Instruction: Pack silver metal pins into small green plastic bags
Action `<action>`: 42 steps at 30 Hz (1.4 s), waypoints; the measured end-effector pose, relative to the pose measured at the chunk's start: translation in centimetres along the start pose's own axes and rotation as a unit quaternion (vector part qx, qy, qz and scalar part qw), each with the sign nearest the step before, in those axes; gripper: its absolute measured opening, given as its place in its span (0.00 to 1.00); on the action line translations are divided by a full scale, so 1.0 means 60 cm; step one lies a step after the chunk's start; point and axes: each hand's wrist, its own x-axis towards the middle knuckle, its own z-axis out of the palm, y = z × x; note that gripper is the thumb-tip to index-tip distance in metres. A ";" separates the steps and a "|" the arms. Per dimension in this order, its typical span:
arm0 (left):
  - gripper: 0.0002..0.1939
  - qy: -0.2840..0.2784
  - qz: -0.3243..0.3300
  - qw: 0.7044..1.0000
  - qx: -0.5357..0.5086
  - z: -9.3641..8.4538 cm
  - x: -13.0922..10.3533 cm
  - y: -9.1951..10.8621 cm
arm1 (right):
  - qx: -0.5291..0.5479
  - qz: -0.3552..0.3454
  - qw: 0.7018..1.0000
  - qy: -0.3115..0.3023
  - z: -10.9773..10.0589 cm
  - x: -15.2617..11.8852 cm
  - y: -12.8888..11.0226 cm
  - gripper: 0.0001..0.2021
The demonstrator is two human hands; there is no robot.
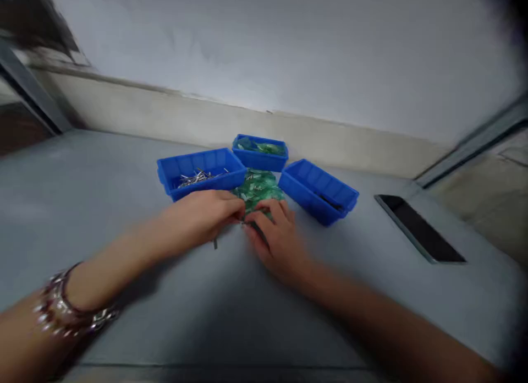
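Crumpled, shiny green plastic [258, 186] lies by the fingers [264, 222].

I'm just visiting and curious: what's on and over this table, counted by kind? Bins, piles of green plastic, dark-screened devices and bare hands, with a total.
Blue bins: 3
Green plastic piles, one in the back bin: 2
Dark-screened device: 1
Bare hands: 2
Total: 8, leaving out the metal pieces, too jumbled to count.

Single head-worn view, near, facing forward and down over tabletop [82, 207] toward wall [289, 53].
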 end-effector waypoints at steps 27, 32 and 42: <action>0.08 0.026 0.032 0.999 0.031 0.002 0.006 0.004 | 0.014 0.023 1.000 0.001 0.004 0.003 0.005 0.09; 0.07 0.028 0.026 0.999 0.033 0.001 0.006 0.006 | 0.021 0.028 0.999 0.001 0.002 0.005 0.004 0.10; 0.06 0.039 0.042 0.998 0.029 0.003 0.006 0.002 | 0.028 0.046 0.998 -0.015 0.000 0.005 0.001 0.11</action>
